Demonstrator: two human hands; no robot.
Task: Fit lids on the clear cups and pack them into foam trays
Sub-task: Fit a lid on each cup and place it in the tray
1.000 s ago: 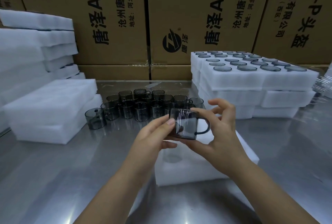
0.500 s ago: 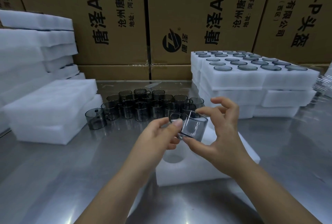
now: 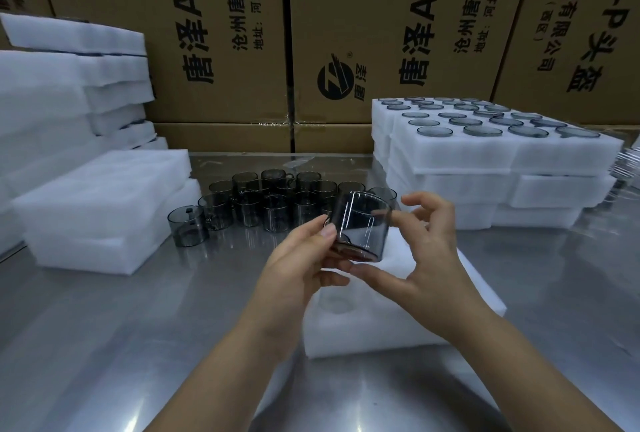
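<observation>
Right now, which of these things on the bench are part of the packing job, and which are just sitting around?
Part of the job:
- held cup, gripped by left hand and right hand
- foam tray beneath
- loose cups waiting
- packed trays stacked right
- spare foam stacked left

Just lying about:
- cardboard boxes behind

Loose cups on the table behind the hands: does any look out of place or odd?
One does: the cup at the left end of the cluster looks squatter and wider than the rest. Its top seems closed, with a small dark mark, while the others stand open-mouthed. Nothing looks spilled or broken.
</observation>
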